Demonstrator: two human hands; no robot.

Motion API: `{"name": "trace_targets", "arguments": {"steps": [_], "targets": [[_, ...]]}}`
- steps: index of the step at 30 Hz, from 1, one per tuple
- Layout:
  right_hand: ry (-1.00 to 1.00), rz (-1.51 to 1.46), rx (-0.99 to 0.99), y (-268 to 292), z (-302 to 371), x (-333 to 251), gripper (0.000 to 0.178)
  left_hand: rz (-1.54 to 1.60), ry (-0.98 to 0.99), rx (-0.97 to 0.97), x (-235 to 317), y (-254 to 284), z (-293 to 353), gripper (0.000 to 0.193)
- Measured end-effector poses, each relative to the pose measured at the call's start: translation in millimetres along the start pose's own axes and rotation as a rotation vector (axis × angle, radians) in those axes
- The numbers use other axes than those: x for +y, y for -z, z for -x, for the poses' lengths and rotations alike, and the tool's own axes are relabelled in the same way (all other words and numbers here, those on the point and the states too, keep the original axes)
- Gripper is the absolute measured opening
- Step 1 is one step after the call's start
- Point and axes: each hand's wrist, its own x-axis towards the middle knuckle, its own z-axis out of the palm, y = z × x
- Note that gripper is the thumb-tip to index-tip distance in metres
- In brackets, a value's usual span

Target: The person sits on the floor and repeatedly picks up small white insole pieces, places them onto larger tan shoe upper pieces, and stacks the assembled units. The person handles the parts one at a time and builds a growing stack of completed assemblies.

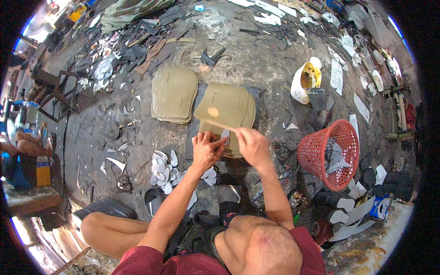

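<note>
My right hand is closed round one end of a thin wooden stick, which reaches leftward over olive-green sole-shaped sheets. My left hand is at the near edge of these sheets, its fingers bent. Between its thumb and fingertips is a small pale grey teardrop-shaped piece. A narrower olive piece lies under and beside the left fingers. A round light tan spot shows on the top sheet. To the left is a second stack of olive sheets.
Loose pale teardrop pieces are heaped left of my feet. A red plastic basket with pale scraps leans at right. Beyond it stands a white container with yellow residue inside. Dark scraps litter the floor. Black soles lie at lower right.
</note>
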Motion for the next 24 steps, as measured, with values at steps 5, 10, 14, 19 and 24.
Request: {"name": "trace_targets", "arguments": {"steps": [5,10,14,19,24], "targets": [[0.022,0.018,-0.142,-21,20,-4,0.014,-0.038,-0.039,0.063,-1,0,2,0.031],[0.015,0.006,-0.114,-20,16,5,0.015,0.023,0.03,-0.013,-1,-3,3,0.032],[0.017,-0.065,-0.163,-23,20,1,0.018,-0.014,0.008,0.047,-1,-4,4,0.032],[-0.029,0.044,-0.297,-33,1,2,0.025,-0.024,0.01,0.126,19,-4,18,0.027],[-0.223,-0.029,-0.474,-23,-29,14,0.026,-0.146,0.078,0.146,47,-3,37,0.033]]}}
